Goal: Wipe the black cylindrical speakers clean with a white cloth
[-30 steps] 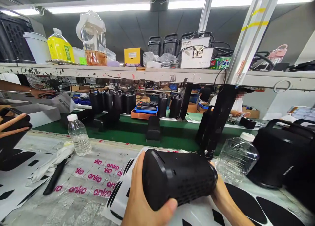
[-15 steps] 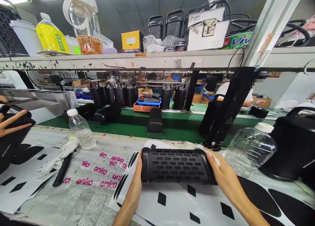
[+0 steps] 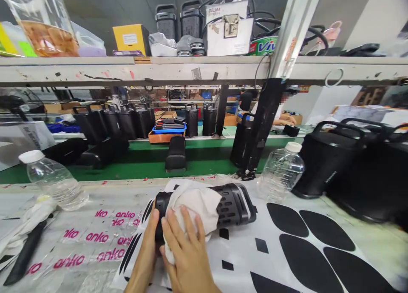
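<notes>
A black portable speaker [image 3: 228, 206] with a slotted grille lies on its side, its handle pointing right. My left hand [image 3: 148, 242] grips its left end, thumb side against the rim. My right hand [image 3: 188, 250] presses a white cloth [image 3: 197, 203] onto the grille, fingers spread over it; the cloth hides the middle of the speaker. Below the speaker is a white sheet [image 3: 237, 246] printed with black shapes.
A water bottle [image 3: 54, 180] and a black-handled tool [image 3: 25, 252] beside a white glove [image 3: 38, 216] lie left. Another clear bottle [image 3: 282, 172] and black speakers [image 3: 331, 161] stand right. Behind runs a green conveyor [image 3: 143, 157] under a shelf [image 3: 172, 69].
My right hand has moved from the speaker's right end onto its grille, with the cloth now spread beneath it. The speaker's handle end has come into sight. The view has turned right.
</notes>
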A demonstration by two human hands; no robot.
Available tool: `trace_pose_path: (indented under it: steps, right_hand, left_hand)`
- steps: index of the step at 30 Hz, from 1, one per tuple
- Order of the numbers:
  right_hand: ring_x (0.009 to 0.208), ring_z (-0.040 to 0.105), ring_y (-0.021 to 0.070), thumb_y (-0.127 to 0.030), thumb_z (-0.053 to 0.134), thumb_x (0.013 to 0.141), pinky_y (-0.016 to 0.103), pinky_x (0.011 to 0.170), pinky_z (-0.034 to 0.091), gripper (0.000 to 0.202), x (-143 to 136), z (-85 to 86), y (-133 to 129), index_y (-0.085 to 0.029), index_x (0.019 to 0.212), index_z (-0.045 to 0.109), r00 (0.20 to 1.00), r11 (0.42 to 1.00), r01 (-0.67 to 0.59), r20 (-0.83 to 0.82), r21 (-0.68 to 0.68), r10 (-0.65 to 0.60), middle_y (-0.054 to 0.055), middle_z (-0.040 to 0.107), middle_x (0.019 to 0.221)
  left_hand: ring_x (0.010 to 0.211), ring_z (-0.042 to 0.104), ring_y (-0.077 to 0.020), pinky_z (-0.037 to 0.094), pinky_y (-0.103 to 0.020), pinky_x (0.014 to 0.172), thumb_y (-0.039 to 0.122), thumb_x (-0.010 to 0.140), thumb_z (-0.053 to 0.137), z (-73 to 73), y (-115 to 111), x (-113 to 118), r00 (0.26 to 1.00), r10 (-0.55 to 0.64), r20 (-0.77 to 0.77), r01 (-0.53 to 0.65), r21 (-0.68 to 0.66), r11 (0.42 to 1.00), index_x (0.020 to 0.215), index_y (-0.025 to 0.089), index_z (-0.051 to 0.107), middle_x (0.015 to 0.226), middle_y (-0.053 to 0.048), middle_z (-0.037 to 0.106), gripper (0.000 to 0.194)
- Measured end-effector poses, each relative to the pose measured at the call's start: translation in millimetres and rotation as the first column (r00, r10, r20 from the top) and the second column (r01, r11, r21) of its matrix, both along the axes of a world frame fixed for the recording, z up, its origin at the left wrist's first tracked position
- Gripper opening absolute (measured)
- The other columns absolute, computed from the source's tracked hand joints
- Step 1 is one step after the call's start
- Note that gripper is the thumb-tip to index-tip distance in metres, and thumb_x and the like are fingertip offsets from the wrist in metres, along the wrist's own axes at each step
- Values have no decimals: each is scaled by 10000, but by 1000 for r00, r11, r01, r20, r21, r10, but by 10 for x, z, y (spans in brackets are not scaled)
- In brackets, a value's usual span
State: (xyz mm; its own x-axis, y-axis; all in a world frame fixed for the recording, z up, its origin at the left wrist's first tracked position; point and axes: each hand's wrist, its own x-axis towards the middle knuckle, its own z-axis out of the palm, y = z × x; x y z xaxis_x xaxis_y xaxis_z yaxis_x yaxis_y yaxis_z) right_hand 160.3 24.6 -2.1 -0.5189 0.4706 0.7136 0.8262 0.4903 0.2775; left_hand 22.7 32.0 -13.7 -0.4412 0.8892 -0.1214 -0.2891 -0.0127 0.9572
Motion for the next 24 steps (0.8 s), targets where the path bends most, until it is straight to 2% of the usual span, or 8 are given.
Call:
trace_pose_path:
  steps: [5,9,12,14,16,18,21,24]
  right_hand:
    - [1464,274,188,-331,347,961,388,1078,469,543,160,185,-14,-372,1496,434,998,984,29,53,-178,-20,-125,297,1536]
    - [1406,417,274,-346,273,996,556,1086,410,513,730,169,267,-369,1469,471,961,941,29,-250,-338,-119,-65,396,1517]
    - [1309,515,384,-470,261,964,615,1013,423,564,1349,171,372,-240,1306,646,773,869,102,-511,-485,-376,93,586,1396]
    - [1070,656,394,-634,361,881,544,907,505,563,1767,223,340,-251,1034,745,465,718,81,-611,-691,-640,132,740,1091]
    - [865,687,412,-702,406,815,538,773,527,538,2070,297,261,-270,745,718,334,624,77,-570,-778,-751,154,739,821]
    - [834,686,412,-739,402,798,529,732,528,552,2177,357,191,-278,685,683,278,618,97,-575,-780,-770,160,722,768]
    - [1077,647,404,-736,331,858,542,891,509,678,1957,344,188,-215,1022,731,369,773,141,-691,-619,-621,169,727,1069]
    - [1316,492,391,-585,302,968,584,1070,381,647,1441,200,262,-130,1264,653,712,930,58,-638,-364,-294,149,626,1332]
  left_hand:
    - [1472,336,-278,242,-417,1231,605,809,664,96,-33,-6,999,-50,-2,50,-4,999,1431,256,490,1494,-48,519,733]
    - [1373,477,-336,367,-472,1159,579,691,777,183,-120,-22,989,-140,-51,142,46,989,1517,321,325,1500,-79,503,976]
    - [1389,452,-358,301,-497,1187,405,580,872,162,-248,-54,957,-185,-222,211,99,972,1564,301,202,1536,-112,447,1195]
    - [1424,402,-366,203,-506,1215,242,538,863,152,-346,-51,905,-197,-376,233,51,971,1562,316,224,1564,-90,406,1209]
    - [1451,354,-368,119,-504,1227,157,500,843,167,-420,-17,850,-217,-479,244,-7,970,1567,333,199,1600,-60,343,1259]
    - [1472,315,-355,88,-510,1229,191,509,842,197,-447,35,822,-244,-514,260,-42,965,1583,316,55,1628,-64,278,1338]
    - [1504,248,-320,76,-519,1234,326,629,781,211,-414,95,772,-248,-584,249,-81,965,1583,230,-30,1637,-111,237,1256]
    - [1515,222,-296,88,-490,1243,373,709,716,155,-358,101,726,-218,-652,251,-43,967,1583,165,47,1633,-138,243,1120]
